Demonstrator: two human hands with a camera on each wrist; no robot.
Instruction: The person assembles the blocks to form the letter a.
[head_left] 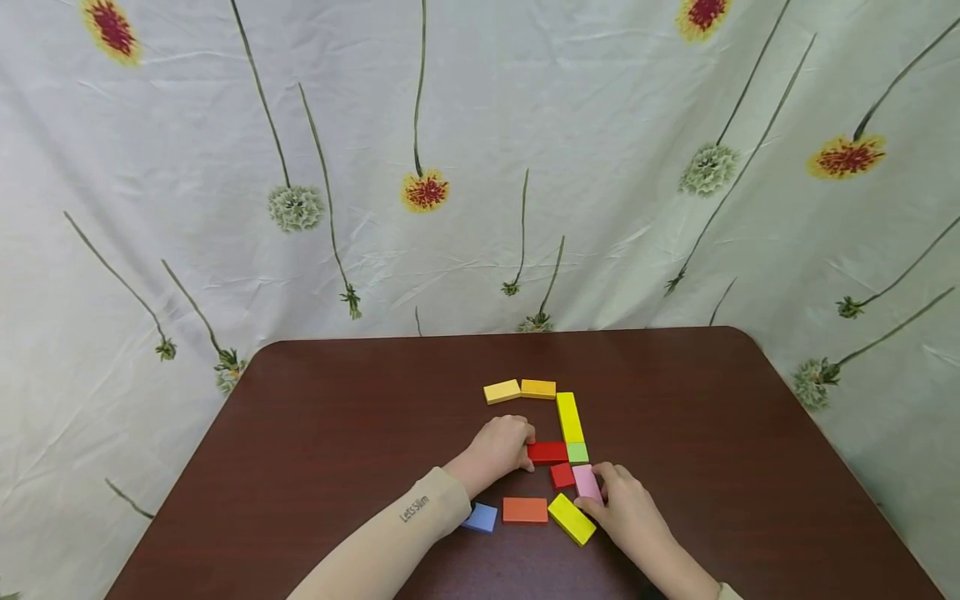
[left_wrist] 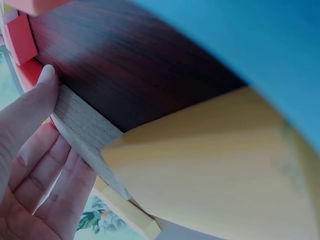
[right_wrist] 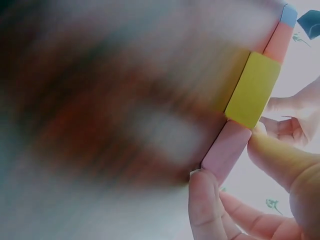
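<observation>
In the head view my left hand (head_left: 498,450) pinches the left end of a long red block (head_left: 547,452), which meets a green block (head_left: 577,452). The left wrist view shows my left hand (left_wrist: 37,145) with its thumb where a red block (left_wrist: 31,73) meets a grey wood-grained block (left_wrist: 85,125); the head view hides the wooden block behind the hand. My right hand (head_left: 633,512) grips a pink block (head_left: 587,483) between thumb and fingers, beside a small red block (head_left: 562,476). In the right wrist view, my right fingers span the pink block (right_wrist: 226,150).
Nearer me lie a yellow block (head_left: 572,520), an orange block (head_left: 525,510) and a blue block (head_left: 481,517), partly behind my left forearm. Farther back are a tall yellow block (head_left: 570,417), an amber block (head_left: 538,389) and a pale yellow block (head_left: 502,392). A flowered cloth hangs behind the dark table (head_left: 337,417).
</observation>
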